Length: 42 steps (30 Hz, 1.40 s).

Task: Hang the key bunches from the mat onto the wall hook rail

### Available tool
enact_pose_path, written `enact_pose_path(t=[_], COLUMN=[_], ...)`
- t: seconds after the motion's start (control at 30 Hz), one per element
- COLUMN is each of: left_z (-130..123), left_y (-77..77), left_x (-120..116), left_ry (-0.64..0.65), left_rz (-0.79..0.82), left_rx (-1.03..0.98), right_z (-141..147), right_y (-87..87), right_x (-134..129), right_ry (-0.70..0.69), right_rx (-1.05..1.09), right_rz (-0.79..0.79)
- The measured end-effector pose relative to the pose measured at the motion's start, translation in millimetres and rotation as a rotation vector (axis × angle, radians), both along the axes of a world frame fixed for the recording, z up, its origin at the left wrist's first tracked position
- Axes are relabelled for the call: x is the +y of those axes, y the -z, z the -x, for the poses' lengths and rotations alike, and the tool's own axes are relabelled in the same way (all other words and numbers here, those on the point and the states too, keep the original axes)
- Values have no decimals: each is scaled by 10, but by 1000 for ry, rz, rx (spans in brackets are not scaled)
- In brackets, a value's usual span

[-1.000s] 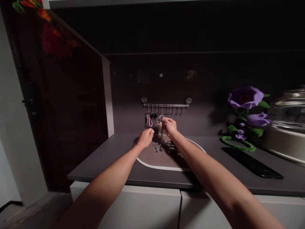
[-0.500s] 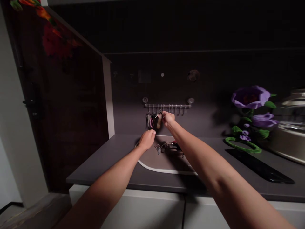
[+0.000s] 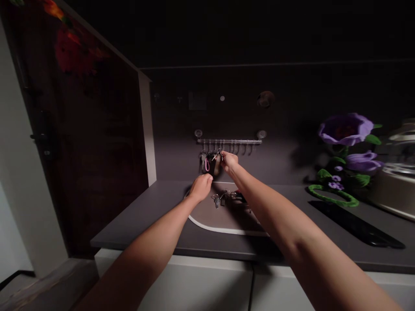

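A clear rail (image 3: 229, 141) with several hooks is fixed to the back wall. Keys with a pink loop (image 3: 207, 164) hang at its left end. My right hand (image 3: 230, 160) is closed on a key ring with keys just under the hooks, beside a hanging tan tag (image 3: 217, 165). My left hand (image 3: 201, 186) is lower and to the left, its fingers curled together; what they hold, if anything, is hidden. On the mat (image 3: 207, 220) beneath lie a bunch of keys (image 3: 217, 201) and other small items, partly covered by my right forearm.
Purple artificial flowers (image 3: 346, 129) with a green ring base (image 3: 333, 196) stand on the counter (image 3: 136, 220) at right. In front of them lies a long black object (image 3: 355, 224), near a large pale container (image 3: 394, 185). At left is a dark door (image 3: 97, 172).
The camera view has shifted slightly. Both hands keep nearly the same places, the right one still at the key ring under the hooks.
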<state>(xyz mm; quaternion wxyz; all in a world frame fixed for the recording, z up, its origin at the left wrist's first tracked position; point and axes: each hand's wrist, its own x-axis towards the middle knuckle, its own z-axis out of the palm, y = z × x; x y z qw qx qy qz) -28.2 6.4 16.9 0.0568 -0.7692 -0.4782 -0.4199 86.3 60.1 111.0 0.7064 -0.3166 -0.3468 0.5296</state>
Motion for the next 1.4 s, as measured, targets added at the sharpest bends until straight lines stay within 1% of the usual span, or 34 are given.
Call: enact_pose_path(t=[0.17,0.33,0.43,0.63,0.87,1.03,1.2,1.3,1.4], left_z=[-7,-2,8,22,33,43,60,74,89], left_y=[-3,-2,9,18,-17,-29,-42,-47,-43], left_x=[-11,-4,10,27,-7,-16,-48,-73,-92], left_ry=[-2,-1,23,54,111,159,204,225,258], left_rz=[3,15,25,59,106,119,164,189,214], left_rx=[8,20,29,13,-24,-34,-33,-15,20], right_z=[-13,-41,-62,-124,-236,-276,-309,-338,-371], right_y=[66,123,147,163,180,167,169,213,297], right_x=[39,129,140,78,46,-76,-270,-378,-479], right_ry=[-7,96,127,62,-23,17,-10,-37,-49], right_rx=[-29,-100,-119,-172,-180,-224,-272,-298,-319], right_rz=[-9,6,16,-9,-32,-12,11,9,3])
